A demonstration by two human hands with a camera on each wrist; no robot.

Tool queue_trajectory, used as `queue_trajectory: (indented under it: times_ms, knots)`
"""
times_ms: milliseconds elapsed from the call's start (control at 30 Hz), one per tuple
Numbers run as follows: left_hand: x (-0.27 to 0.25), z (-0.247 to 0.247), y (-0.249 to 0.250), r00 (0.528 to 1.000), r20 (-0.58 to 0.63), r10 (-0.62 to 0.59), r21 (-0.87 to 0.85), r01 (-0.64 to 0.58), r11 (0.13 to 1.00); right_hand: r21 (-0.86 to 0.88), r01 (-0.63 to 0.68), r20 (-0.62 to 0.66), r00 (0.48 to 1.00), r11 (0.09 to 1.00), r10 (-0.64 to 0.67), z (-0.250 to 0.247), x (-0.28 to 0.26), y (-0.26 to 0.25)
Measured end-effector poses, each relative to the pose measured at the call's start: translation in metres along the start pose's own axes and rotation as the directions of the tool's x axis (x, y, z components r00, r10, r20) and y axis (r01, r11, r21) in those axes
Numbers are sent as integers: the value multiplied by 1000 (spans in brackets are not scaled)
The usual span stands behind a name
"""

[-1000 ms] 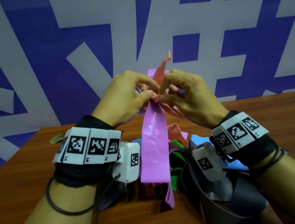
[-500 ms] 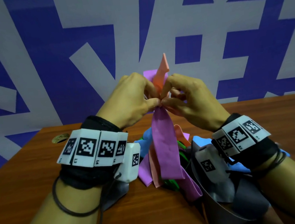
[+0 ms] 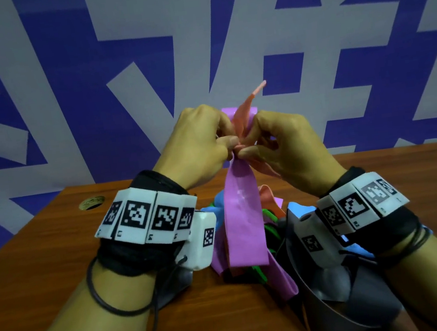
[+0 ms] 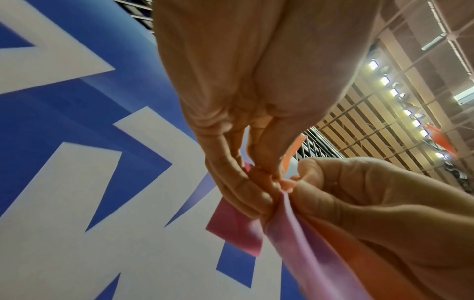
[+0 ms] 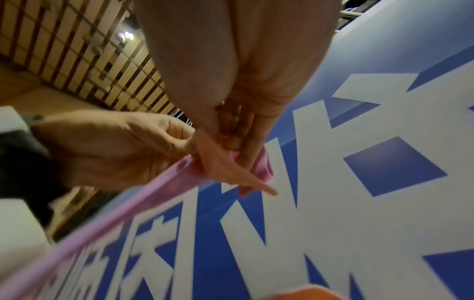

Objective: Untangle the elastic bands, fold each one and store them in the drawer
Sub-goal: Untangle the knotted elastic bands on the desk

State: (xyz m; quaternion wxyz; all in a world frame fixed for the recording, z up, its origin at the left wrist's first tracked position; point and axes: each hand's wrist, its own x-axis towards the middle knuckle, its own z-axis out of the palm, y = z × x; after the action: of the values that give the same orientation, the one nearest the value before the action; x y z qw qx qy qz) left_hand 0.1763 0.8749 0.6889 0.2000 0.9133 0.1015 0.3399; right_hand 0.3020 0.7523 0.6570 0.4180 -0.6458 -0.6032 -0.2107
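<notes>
Both hands are raised above the table and meet at a knot between a purple band [image 3: 243,217] and an orange band [image 3: 246,109]. My left hand [image 3: 225,143] pinches the knot from the left, and my right hand [image 3: 245,148] pinches it from the right. The purple band hangs down flat from the knot; in the left wrist view the purple band [image 4: 302,239] runs below my left hand [image 4: 259,182]. The orange tip [image 5: 231,172] sticks out past my right hand [image 5: 231,148]. No drawer is visible.
On the wooden table [image 3: 57,253] under my wrists lies a tangle of blue [image 3: 217,206], green [image 3: 270,225] and dark grey bands [image 3: 347,301]. A round brass-coloured fitting [image 3: 91,202] sits at the table's far left. A blue and white patterned wall [image 3: 64,88] stands behind.
The hands stayed pinched together at the knot and rose slightly. The orange tip swung from pointing up to leaning right. The purple band's hanging part flattened out.
</notes>
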Motion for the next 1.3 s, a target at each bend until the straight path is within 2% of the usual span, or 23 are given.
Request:
queue_trajectory:
  times_ms: [100,167,333,433,600,833,933,1100,1233,1300]
  knots:
    - [0,-2,1,999,-1,-38,-81,38,996,27,-4,11,1000,1000,4,0,1,-1]
    - [0,-4,-1,997,3,-77,-172,77,982,79,-53,28,998,995,51,-2,1,-4]
    - [4,-8,-9,983,-52,-175,-389,142,910,175,-71,59,996,982,61,-2,2,-14]
    - [4,-4,-9,983,-39,-182,-419,149,896,207,-79,96,994,975,60,-6,3,-13]
    - [2,1,-11,989,73,-131,-371,149,917,121,-106,106,990,987,93,-5,-2,-5]
    - [1,2,-2,1000,-5,-26,-113,25,993,87,-110,79,992,990,103,-3,-1,0]
    - [2,2,-3,1000,29,8,5,-8,1000,-15,-52,99,994,999,54,-3,-1,-1]
    - [3,6,-7,998,60,7,86,-12,996,-98,-2,123,992,995,14,0,-1,2]
    - [2,6,-7,992,121,-17,118,3,993,-117,-6,168,985,993,26,2,-1,2]
    - [3,5,-8,993,115,-23,107,11,994,-104,-7,174,984,995,25,2,-1,1]
